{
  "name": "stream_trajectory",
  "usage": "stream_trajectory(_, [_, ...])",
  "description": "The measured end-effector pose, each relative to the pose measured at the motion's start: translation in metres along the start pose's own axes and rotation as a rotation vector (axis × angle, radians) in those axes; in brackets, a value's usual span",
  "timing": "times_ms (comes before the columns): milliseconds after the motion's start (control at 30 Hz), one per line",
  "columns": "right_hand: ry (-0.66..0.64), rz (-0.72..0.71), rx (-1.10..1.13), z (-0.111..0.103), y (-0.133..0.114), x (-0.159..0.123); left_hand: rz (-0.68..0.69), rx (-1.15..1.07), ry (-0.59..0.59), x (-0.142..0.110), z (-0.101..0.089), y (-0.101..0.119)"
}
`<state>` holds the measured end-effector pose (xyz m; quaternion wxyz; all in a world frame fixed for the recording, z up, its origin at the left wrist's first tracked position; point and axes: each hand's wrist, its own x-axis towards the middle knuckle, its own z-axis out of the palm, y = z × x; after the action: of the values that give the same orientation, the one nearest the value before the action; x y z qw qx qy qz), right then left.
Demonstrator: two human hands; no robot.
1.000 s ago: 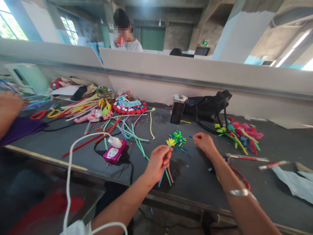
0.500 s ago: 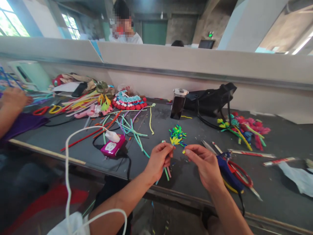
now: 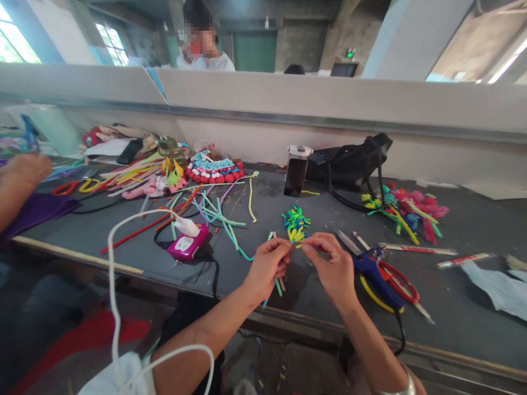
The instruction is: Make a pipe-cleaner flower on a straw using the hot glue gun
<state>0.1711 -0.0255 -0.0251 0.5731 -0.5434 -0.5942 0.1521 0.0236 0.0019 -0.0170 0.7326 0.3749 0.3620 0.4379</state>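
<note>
Pinched in my left hand [image 3: 269, 266] is a small yellow flower [image 3: 295, 236] made of short fuzzy pieces, its petals fanned out above the fingertips. My right hand [image 3: 329, 263] has thumb and forefinger closed at the flower's right side, pressing a small yellow piece against it; the fingers partly hide that piece. Just behind the flower lies a pile of short green, blue and yellow pipe cleaner pieces [image 3: 297, 218]. Pale green and pink stems [image 3: 280, 285] show beneath my left hand. Right of my right hand lie a blue glue gun [image 3: 376, 277] and red-handled scissors [image 3: 397, 280].
A purple power socket [image 3: 188, 241] with a white plug and cable sits left. Loose pipe cleaners [image 3: 222, 214] spread behind it. A phone [image 3: 295, 176] leans on a bottle beside a black bag [image 3: 349, 162]. Colourful fuzzy flowers [image 3: 415, 208] lie right. Another person's hand [image 3: 27, 173] is far left.
My right hand has moved left, bringing the small yellow piece from beside the flower up against it. My left hand keeps its pinch. The view has shifted slightly.
</note>
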Motion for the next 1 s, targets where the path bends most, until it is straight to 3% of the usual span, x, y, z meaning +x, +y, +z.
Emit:
stream_trajectory(300, [0.055, -0.134, -0.14, 0.001, -0.0013, -0.0003, -0.021, 0.034, 0.001, -0.0008, 0.0022, -0.0042])
stream_trajectory(1000, [0.118, -0.177, -0.275, 0.0042, -0.0038, -0.003, -0.02, 0.106, 0.01, -0.0062, 0.0057, -0.0013])
